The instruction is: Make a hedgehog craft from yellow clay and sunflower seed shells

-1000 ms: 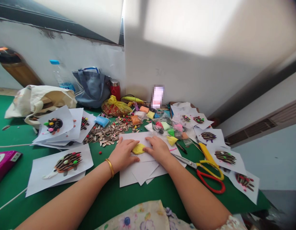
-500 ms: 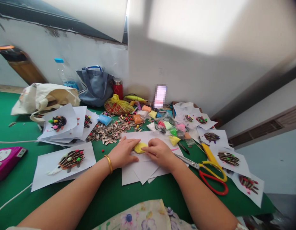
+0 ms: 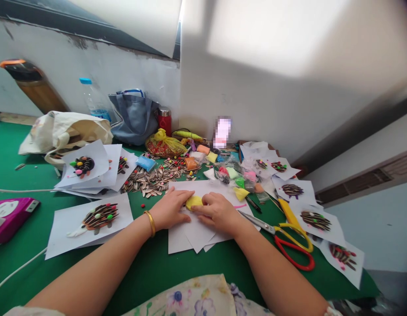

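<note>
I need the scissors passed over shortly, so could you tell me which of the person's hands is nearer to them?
The right hand is nearer: the scissors lie just to its right on the green table. The left hand is farther off, beyond the yellow clay.

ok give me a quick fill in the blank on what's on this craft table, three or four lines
1. Both hands press a lump of ____ clay on the white paper.
2. The left hand has a ____ bangle on its wrist.
3. The scissors with red and yellow handles lie to the ____ of the right hand.
4. The table is covered in ____ cloth.

Missing words: yellow; gold; right; green
</note>
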The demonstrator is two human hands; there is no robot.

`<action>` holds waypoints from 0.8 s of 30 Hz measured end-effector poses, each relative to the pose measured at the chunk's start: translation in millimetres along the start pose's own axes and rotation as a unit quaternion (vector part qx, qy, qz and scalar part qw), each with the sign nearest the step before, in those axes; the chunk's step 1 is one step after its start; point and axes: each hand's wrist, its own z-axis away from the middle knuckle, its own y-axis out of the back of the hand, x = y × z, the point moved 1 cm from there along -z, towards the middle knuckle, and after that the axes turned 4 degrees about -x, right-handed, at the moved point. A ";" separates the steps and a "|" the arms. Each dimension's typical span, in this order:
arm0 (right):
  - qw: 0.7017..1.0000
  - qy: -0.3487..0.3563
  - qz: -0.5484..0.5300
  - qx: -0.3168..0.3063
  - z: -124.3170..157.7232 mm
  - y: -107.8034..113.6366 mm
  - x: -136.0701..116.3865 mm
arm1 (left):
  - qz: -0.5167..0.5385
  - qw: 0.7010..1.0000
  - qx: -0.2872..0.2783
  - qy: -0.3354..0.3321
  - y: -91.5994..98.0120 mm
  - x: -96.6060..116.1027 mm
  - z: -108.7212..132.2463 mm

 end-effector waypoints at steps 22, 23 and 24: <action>0.999 -0.022 0.024 -0.009 -9.8 -3.7 -14.2 | 0.008 1.000 0.004 -0.011 -1.6 -2.1 1.6; 0.999 -0.023 0.024 -0.009 -9.8 -4.2 -14.7 | 0.011 1.000 0.003 -0.011 -1.4 -2.4 1.5; 0.999 -0.026 0.022 -0.008 -9.7 -4.7 -15.0 | 0.014 1.000 0.003 -0.011 -0.9 -2.9 1.4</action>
